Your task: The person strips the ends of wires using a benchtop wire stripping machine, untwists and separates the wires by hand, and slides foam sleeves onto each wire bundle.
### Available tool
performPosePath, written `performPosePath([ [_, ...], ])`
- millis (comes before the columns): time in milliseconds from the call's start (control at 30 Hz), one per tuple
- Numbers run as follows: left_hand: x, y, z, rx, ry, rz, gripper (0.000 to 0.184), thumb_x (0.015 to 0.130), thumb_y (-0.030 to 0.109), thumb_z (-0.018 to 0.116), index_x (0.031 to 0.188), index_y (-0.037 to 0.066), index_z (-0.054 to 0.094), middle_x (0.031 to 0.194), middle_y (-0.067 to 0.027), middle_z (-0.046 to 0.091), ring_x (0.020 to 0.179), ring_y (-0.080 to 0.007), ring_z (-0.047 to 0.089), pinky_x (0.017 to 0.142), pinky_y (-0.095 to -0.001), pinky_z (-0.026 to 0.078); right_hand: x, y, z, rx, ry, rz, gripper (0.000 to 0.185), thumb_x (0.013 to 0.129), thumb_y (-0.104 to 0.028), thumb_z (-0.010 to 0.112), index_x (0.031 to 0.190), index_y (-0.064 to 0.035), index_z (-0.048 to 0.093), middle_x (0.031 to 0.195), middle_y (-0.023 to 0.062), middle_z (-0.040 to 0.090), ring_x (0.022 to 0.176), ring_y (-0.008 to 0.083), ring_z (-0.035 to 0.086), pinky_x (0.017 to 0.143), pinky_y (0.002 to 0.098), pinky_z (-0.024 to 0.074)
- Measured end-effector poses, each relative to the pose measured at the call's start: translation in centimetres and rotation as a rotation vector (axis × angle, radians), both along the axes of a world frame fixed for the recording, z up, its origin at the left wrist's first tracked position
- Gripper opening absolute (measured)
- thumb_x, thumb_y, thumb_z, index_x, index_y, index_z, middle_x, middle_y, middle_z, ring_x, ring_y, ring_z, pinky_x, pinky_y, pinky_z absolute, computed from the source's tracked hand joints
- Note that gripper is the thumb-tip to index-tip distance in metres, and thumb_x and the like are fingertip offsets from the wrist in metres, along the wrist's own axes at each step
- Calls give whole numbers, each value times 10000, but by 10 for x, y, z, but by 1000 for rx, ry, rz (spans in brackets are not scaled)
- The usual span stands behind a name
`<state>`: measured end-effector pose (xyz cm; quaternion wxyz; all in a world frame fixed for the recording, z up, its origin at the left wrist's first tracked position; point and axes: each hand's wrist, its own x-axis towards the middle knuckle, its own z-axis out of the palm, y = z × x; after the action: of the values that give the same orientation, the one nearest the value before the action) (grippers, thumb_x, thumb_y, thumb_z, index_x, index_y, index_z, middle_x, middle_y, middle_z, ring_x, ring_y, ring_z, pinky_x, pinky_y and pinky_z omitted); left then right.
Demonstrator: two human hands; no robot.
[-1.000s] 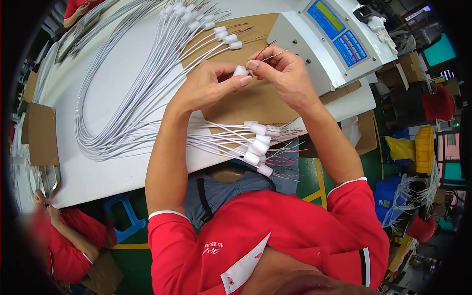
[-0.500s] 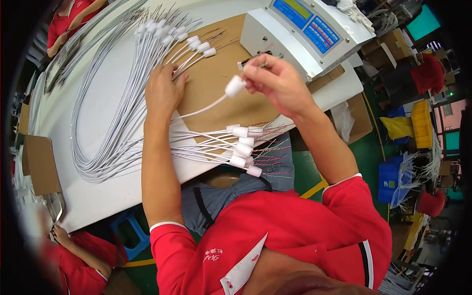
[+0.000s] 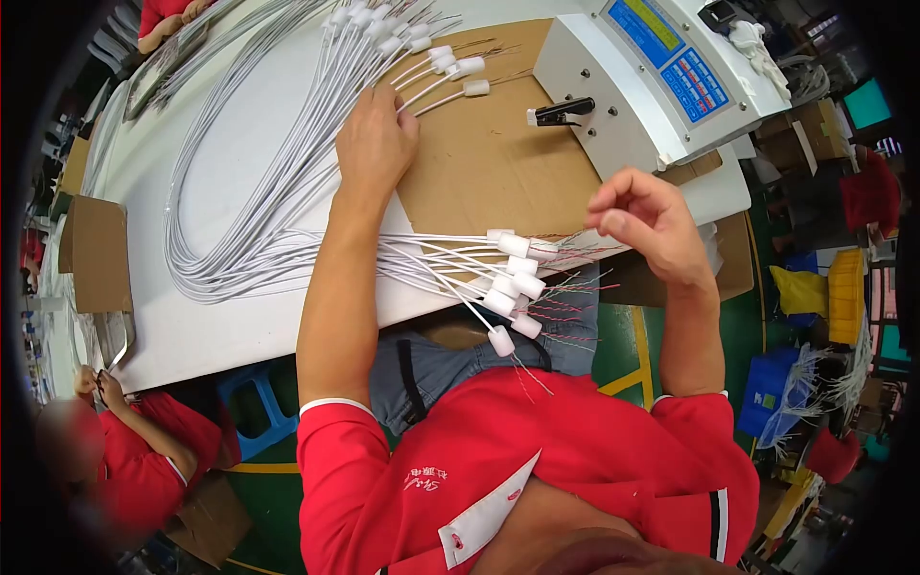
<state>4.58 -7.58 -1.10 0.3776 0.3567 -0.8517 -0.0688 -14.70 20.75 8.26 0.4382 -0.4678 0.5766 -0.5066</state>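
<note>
My left hand (image 3: 377, 139) rests on the white cables (image 3: 326, 144) of the far bundle, its fingers curled round cable just behind several white cylindrical ends (image 3: 466, 66); the fingertips are partly hidden. My right hand (image 3: 652, 220) hovers at the table's near right edge, fingers bent and slightly apart, with nothing visible in them. Close by on its left lies the nearer group of cables, with white cylindrical ends (image 3: 513, 244) and thin twisted red, white and green wires. One cable end (image 3: 501, 342) hangs over the table edge above my lap.
A grey-white instrument (image 3: 632, 86) with a blue keypad panel stands at the back right, a black clip (image 3: 563, 113) on its front. Brown cardboard (image 3: 489, 163) covers part of the white table (image 3: 211, 335). Co-workers in red shirts sit at the left. Bins stand at right.
My right hand has let go of a cable end and moved down and right, away from the instrument. A cable end now hangs at the near edge. The camera view has shifted.
</note>
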Motion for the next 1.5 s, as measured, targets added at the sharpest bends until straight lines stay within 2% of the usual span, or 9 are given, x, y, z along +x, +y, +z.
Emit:
performPosePath([
  [200,-5,35,39,-64,234,-236,332,813,17,679,1142,55,664,905,-125,636,713,-258,648,615,-372,522,7,-49,-5,-1,-63,-181,267,993,-193,706,1157,12,661,978,49,700,818,91,630,745,241,510],
  [333,-9,59,44,-128,235,-438,479,782,-9,699,1251,72,648,853,-103,603,685,-208,609,593,-325,505,4,-76,-18,-206,-144,-271,246,983,-191,724,1133,1,685,934,41,699,795,92,618,732,237,504],
  [367,-8,62,42,-123,160,-456,564,771,74,772,1314,96,620,972,-107,637,726,-275,655,643,-387,550,3,-78,-21,-233,-157,-261,241,980,-189,729,1125,-1,689,924,40,700,790,91,617,729,236,504],
  [500,-23,71,36,-229,265,-607,690,799,223,845,1418,80,575,971,-113,631,706,-290,637,619,-400,529,9,-78,-24,-216,-109,-204,200,969,-172,743,1073,-4,709,894,30,698,774,85,614,718,234,508],
  [733,-24,87,26,-58,113,-595,592,866,92,800,1418,56,591,977,-139,647,794,-264,685,654,-385,541,10,-68,-26,-242,-104,-256,188,952,-135,754,1081,-4,716,926,30,706,820,78,624,747,237,518],
  [1133,-26,84,24,-47,125,-579,576,882,100,793,1421,67,593,949,-132,660,779,-261,713,651,-379,554,0,-59,-22,-370,-156,-429,292,932,-59,756,1190,40,664,984,56,703,890,96,643,798,226,526],
  [1200,-27,82,23,-105,147,-576,549,901,180,772,1405,54,595,914,-116,647,704,-268,673,605,-379,536,1,-58,-20,-367,-150,-440,301,931,-53,756,1196,46,655,988,57,701,902,100,649,818,226,532],
  [1433,-28,80,20,-111,162,-563,527,927,245,746,1392,43,600,862,-113,640,656,-275,653,568,-387,521,10,-58,-16,-459,48,-500,393,900,-5,769,1258,14,609,999,76,717,974,131,683,875,262,544],
  [1500,-26,82,22,-54,153,-555,537,909,168,770,1404,59,596,903,-114,647,720,-258,689,610,-378,536,14,-53,-12,-539,426,-507,409,858,4,789,1235,-17,631,968,67,726,965,159,681,874,294,540],
])
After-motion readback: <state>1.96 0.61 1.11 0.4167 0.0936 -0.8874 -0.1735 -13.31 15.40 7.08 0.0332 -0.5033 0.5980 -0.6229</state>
